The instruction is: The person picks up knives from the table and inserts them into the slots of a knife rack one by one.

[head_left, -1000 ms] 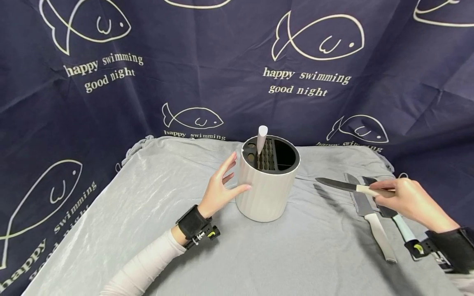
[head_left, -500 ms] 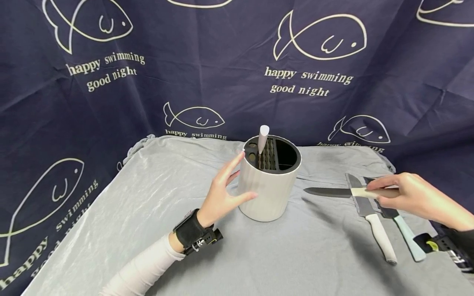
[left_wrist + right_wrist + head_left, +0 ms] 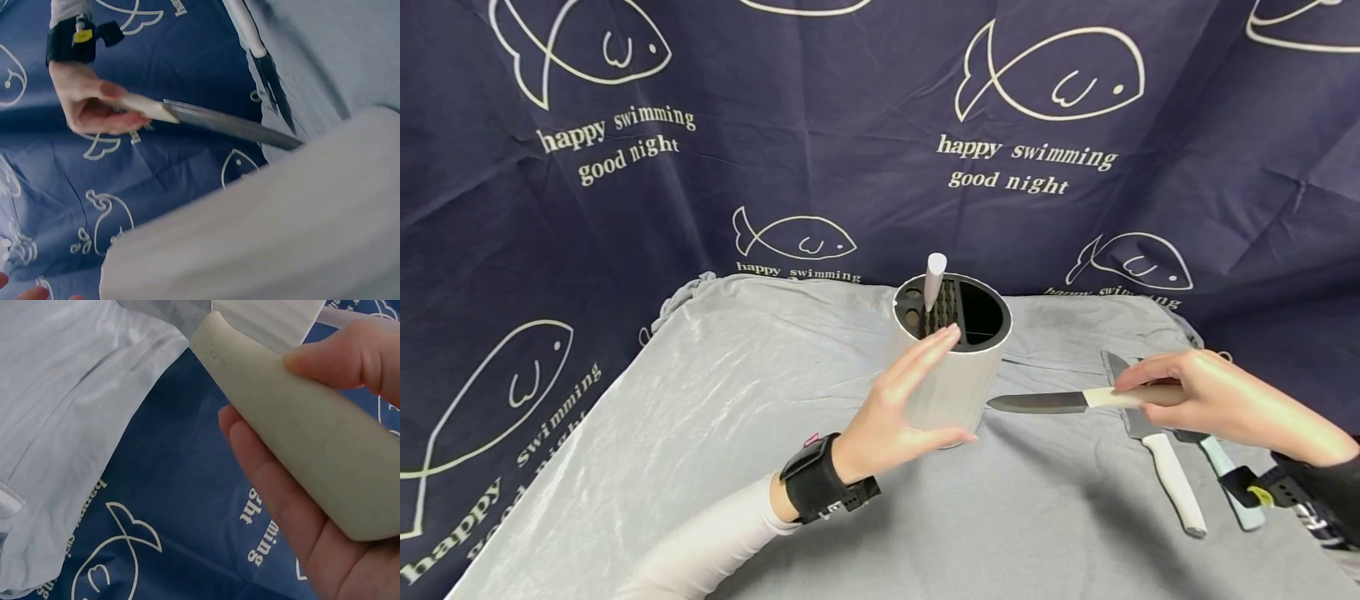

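Note:
My right hand [image 3: 1221,400] grips a knife [image 3: 1041,404] by its cream handle. Its dark blade points left, the tip close to the side of a white ribbed knife holder [image 3: 962,383]. In the right wrist view, thumb and fingers lie along opposite sides of the handle [image 3: 300,431]. My left hand [image 3: 887,417] is in front of the holder with fingers extended and thumb spread, hiding part of its wall. One knife handle [image 3: 935,279], pale and upright, sticks out of the holder's slotted black top. The left wrist view shows the holder [image 3: 262,231] large and blurred.
Two more knives lie on the grey cloth [image 3: 1037,517] at the right: one with a cream handle [image 3: 1176,487], one with a mint handle [image 3: 1232,492]. The right hand partly covers their blades. A dark blue fish-print curtain [image 3: 865,125] hangs behind.
My right hand has carried the knife left, toward the holder, and its blade has levelled out. My left hand has shifted right, from the holder's left side across its front.

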Demonstrator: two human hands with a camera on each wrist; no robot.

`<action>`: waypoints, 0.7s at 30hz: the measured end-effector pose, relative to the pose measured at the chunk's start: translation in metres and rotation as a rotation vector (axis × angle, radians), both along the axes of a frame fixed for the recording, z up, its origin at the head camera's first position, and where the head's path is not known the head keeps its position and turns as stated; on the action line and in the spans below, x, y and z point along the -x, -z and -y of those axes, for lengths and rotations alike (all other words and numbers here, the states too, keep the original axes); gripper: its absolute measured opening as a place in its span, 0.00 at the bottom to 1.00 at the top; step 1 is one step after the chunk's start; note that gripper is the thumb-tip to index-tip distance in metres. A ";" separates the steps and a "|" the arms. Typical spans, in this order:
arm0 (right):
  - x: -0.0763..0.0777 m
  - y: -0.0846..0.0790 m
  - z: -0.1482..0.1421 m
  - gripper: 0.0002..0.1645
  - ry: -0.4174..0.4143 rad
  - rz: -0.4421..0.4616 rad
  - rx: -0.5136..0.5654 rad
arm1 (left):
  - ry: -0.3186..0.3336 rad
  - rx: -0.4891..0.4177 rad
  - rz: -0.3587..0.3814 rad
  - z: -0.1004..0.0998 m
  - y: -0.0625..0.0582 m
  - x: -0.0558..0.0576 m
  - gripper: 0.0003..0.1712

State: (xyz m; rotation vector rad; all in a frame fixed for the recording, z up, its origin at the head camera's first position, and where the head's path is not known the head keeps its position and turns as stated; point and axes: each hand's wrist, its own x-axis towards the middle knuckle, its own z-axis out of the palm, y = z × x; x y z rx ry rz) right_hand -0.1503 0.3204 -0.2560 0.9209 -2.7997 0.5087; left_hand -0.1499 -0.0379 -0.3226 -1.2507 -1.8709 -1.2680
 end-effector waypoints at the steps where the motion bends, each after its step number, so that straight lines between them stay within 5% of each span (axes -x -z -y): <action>1: 0.000 -0.001 0.001 0.21 -0.010 0.003 -0.004 | 0.010 0.008 -0.002 -0.003 0.000 0.000 0.57; 9: -0.002 -0.008 0.005 0.23 -0.044 -0.009 -0.052 | 0.035 0.087 0.004 -0.033 0.003 0.002 0.57; 21: -0.006 -0.006 0.022 0.27 -0.285 -0.031 -0.036 | 0.100 0.186 0.150 -0.060 0.015 -0.006 0.53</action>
